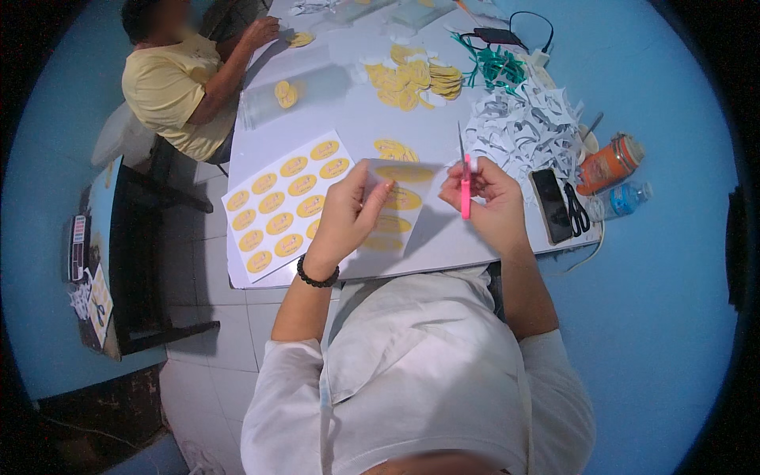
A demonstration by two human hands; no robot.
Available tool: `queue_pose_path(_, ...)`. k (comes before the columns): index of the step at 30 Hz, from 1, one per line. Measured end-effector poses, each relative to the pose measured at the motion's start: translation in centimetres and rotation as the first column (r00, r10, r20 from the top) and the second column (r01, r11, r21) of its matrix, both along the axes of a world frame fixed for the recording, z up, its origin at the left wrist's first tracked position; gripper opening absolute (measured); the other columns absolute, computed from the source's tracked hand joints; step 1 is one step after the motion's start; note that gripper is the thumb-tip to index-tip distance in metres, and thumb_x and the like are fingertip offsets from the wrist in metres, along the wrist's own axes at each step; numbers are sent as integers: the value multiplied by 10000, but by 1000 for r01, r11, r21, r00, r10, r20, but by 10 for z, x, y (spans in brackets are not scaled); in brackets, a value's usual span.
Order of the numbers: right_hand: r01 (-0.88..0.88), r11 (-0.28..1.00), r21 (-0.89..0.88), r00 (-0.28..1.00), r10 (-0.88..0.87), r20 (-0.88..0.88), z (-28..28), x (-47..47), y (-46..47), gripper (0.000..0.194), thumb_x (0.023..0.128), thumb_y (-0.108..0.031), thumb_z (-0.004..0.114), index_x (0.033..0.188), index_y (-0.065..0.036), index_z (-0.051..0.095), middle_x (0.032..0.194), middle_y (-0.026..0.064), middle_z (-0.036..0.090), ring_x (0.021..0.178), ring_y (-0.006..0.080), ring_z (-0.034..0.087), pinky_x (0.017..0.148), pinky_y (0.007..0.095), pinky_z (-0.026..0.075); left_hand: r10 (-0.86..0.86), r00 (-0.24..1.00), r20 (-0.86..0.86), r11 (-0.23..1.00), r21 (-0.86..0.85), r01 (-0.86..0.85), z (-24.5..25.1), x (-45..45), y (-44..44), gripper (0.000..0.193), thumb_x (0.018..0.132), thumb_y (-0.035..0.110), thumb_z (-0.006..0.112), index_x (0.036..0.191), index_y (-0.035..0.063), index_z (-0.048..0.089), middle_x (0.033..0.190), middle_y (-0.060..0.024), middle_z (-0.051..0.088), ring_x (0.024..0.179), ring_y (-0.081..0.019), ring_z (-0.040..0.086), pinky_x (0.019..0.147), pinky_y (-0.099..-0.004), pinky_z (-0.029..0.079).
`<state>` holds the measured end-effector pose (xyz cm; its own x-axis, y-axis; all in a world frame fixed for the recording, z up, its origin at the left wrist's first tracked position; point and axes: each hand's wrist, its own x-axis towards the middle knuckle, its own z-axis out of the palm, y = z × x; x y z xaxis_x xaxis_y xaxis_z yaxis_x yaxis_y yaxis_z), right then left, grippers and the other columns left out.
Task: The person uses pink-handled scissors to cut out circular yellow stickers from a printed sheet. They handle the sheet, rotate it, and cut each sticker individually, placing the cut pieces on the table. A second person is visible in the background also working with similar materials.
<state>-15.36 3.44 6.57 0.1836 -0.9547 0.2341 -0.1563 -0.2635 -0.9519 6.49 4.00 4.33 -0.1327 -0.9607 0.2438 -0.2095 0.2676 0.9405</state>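
My left hand holds a strip of paper printed with yellow oval labels, thumb on top. In my right hand is a pair of pink-handled scissors, its blades pointing away from me, to the right of the strip. A larger sheet of yellow oval labels lies on the white table to the left. Just beyond the strip sits a small pile of cut yellow ovals, and farther off a bigger pile.
White paper scraps heap at the right, near a smartphone, black-handled scissors, an orange jar and a plastic bottle. Clear plastic sheets lie at the far left beside a seated person. Green tinsel is at the back right.
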Motion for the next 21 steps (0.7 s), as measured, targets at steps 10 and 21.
queue_pose_path(10, -411, 840, 354, 896, 300, 328, -43, -14, 8, 154, 881, -45, 572, 1029, -1, 573, 823, -9, 576, 745, 51, 530, 662, 183, 418, 134, 923, -362, 989, 102, -104, -21, 11, -11, 239, 973, 136, 514, 779, 49, 405, 698, 64, 405, 657, -4, 341, 536, -185, 320)
queue_pose_path(21, -433, 837, 334, 886, 327, 329, -38, 8, 7, 159, 841, -90, 590, 963, 12, 594, 715, -27, 510, 633, 48, 452, 581, 178, 355, 161, 935, -315, 986, 94, -138, -16, 7, -3, 143, 986, 141, 489, 1006, 4, 523, 834, 19, 554, 732, -11, 466, 626, -180, 408)
